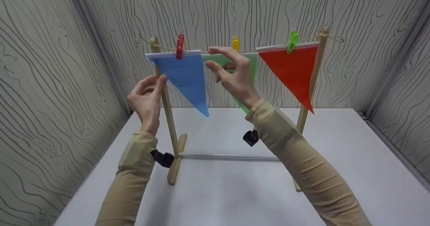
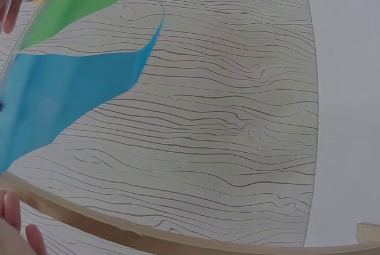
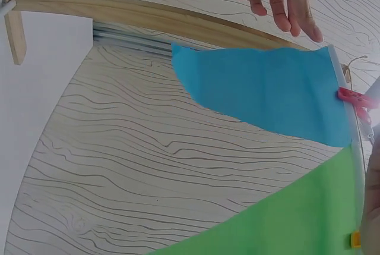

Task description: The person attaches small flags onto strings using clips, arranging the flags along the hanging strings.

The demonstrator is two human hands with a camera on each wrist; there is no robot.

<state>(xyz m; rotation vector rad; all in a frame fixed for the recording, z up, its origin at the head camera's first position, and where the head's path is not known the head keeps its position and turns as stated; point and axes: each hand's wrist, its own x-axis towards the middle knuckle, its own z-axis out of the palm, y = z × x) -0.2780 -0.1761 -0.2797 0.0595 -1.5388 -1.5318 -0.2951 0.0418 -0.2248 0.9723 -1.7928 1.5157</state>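
Right hand (image 1: 235, 75) pinches the green flag's (image 1: 250, 59) top edge just below the yellow peg (image 1: 235, 43), prob. to keep it on the string (image 1: 268, 47). Left hand (image 1: 147, 96), fingers loosely curled, holds nothing, touching the left post (image 1: 168, 111) beside the blue flag (image 1: 186, 75) (steadying, I'd guess). Most of the green flag is hidden behind the right hand.

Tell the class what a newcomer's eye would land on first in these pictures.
Three bright pennants hang from a string on a wooden stand: a blue pennant at left under a red clothespin, a green pennant in the middle under a yellow clothespin, a red pennant at right. The right hand reaches to the green pennant's top edge; the left hand is by the left post.
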